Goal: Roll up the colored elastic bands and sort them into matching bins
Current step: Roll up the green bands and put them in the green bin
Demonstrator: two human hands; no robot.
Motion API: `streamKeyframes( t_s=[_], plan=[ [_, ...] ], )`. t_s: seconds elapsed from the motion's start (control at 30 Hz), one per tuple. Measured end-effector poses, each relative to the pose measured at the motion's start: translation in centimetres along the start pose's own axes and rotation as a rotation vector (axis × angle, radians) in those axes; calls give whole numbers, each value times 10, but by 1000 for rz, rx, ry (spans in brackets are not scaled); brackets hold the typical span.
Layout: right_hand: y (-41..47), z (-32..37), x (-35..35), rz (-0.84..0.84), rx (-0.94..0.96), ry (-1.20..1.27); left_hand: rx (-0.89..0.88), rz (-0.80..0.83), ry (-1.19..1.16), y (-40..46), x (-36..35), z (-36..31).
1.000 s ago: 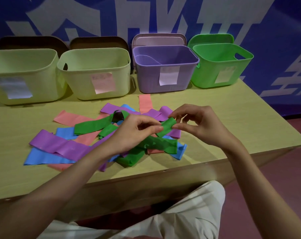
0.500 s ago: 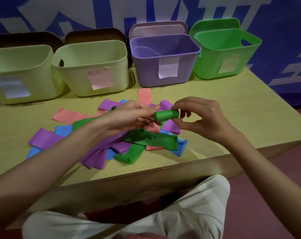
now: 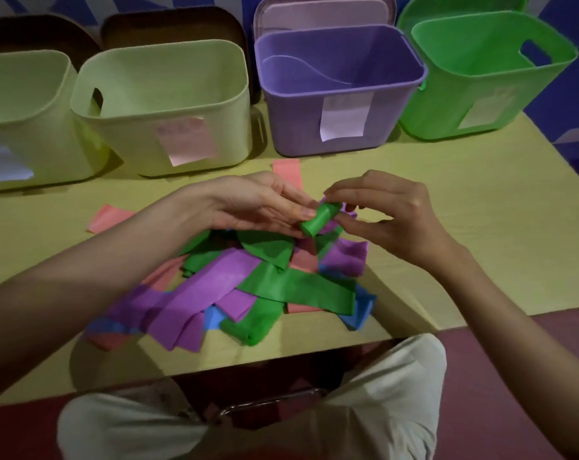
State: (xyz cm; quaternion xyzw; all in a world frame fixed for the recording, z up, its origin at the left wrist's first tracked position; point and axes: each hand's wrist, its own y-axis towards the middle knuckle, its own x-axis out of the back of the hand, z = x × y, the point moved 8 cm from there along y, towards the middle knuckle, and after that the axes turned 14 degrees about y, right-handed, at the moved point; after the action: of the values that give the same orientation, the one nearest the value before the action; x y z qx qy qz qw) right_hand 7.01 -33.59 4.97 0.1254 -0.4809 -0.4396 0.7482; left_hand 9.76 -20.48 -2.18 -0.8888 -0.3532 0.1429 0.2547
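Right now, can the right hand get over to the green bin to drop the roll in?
Probably yes. The right hand pinches the green roll with the left hand, and the green bin stands open at the table's far right. Nothing lies between them, though the band's tail seems to trail into the pile.

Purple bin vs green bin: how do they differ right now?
The purple bin is boxy with a plain straight rim; the green bin has a rounded rim and a handle cut-out in its far wall. The purple bin stands third from the left, the green bin at the far right end. The purple bin's label is pale and clear; the green bin's is faint. Both stand upright at the back of the table, a lid propped behind each.
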Motion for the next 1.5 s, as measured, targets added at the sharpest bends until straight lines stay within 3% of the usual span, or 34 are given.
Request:
streamKeyframes(
  t_s=[0.37,0.53,0.67,0.83,1.03,1.3,1.5],
  plan=[
    [41,-20,32,-8,-46,33,87,-104,79,-1,14,-62],
    [51,-30,64,-24,-147,-23,143,-207,8,3,11,-101],
    [50,-46,96,-47,-276,-47,148,-216,-14,20,3,-134],
    [15,-92,140,-145,-490,-102,124,-350,-36,47,3,-174],
    [-76,-176,178,-276,-965,-180,63,-420,3,101,-5,-228],
    [-138,-257,210,-126,-1409,-228,109,-397,-255,202,-18,-275],
    [-150,-287,193,193,-1513,-121,265,-447,-92,278,-22,-277]
  ],
)
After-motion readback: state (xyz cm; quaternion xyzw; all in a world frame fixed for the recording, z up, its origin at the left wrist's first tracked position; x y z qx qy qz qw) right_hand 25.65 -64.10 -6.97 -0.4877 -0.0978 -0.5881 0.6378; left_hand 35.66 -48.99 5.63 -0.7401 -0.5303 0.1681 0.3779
